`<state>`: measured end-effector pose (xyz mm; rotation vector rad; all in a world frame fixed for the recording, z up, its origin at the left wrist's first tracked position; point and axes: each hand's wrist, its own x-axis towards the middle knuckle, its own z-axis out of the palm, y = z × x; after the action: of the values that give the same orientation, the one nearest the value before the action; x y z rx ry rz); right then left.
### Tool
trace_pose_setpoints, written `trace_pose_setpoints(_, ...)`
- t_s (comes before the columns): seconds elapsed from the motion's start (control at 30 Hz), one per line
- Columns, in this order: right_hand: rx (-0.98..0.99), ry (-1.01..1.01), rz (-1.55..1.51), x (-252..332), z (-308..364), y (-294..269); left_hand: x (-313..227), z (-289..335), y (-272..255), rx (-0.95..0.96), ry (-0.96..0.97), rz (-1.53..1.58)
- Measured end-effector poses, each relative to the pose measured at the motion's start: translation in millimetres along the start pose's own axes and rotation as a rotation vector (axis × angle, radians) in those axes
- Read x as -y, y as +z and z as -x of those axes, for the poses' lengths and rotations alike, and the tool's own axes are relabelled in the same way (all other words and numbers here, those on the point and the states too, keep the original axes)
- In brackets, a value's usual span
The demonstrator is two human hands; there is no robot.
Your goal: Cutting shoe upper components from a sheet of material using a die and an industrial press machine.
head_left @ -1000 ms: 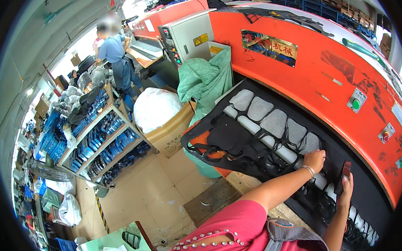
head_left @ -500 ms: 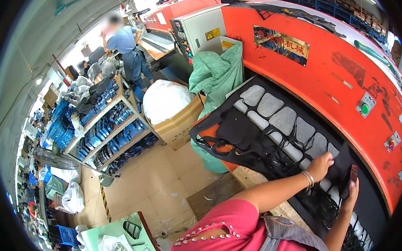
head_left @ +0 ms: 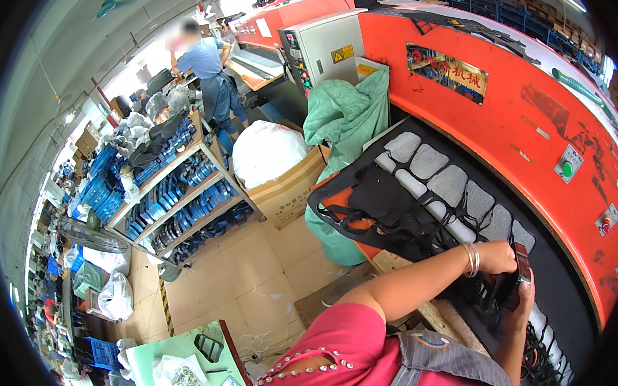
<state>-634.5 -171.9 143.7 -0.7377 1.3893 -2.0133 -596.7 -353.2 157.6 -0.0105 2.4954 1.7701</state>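
Note:
Over the black belt (head_left: 565, 289), my right hand (head_left: 522, 299) grips a dark block-like piece with a reddish-brown edge (head_left: 524, 263); its exact kind does not show. My left hand (head_left: 496, 257), with bracelets at the wrist, is closed against that piece; what its fingers hold is hidden. Just beyond the hands, grey fabric pads (head_left: 449, 185) lie in a row. Beside them runs a row of narrow pale pads (head_left: 435, 210), with black straps (head_left: 473, 282) tangled along it and under my hands.
A red machine (head_left: 506, 122) with a green button (head_left: 567, 169) borders the belt. Left of the belt's far end are a green sack (head_left: 347, 108) and a cardboard box (head_left: 295, 193). A shelf rack (head_left: 185, 191) holds blue pieces. A green table (head_left: 140, 359) stands near left; another person (head_left: 211, 73) stands behind.
My left hand has let go of the pad area and come in against the piece in my right hand. My right hand has shifted left. The view has turned slightly.

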Motion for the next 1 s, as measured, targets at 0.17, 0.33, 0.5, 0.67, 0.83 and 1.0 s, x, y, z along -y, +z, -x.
trace_pose_setpoints(0.17,-0.056,0.032,-0.178,-4,4,11,14,36,37,-0.114,0.110,0.656)
trace_pose_setpoints(0.33,-0.062,0.091,-0.339,-1,7,7,19,66,83,-0.608,0.422,0.207)
trace_pose_setpoints(0.5,0.072,0.150,-0.344,11,7,20,40,66,57,-0.893,-0.081,0.460)
trace_pose_setpoints(0.67,-0.469,0.032,-0.270,36,-22,-14,34,124,-81,-0.973,-0.252,0.445)
trace_pose_setpoints(0.83,-0.639,-0.084,-0.416,-9,-51,-154,60,168,-204,-0.810,-0.196,0.390)
trace_pose_setpoints(1.0,-0.540,0.258,-0.081,-26,-49,-159,137,176,-253,-0.881,-0.683,-0.145)
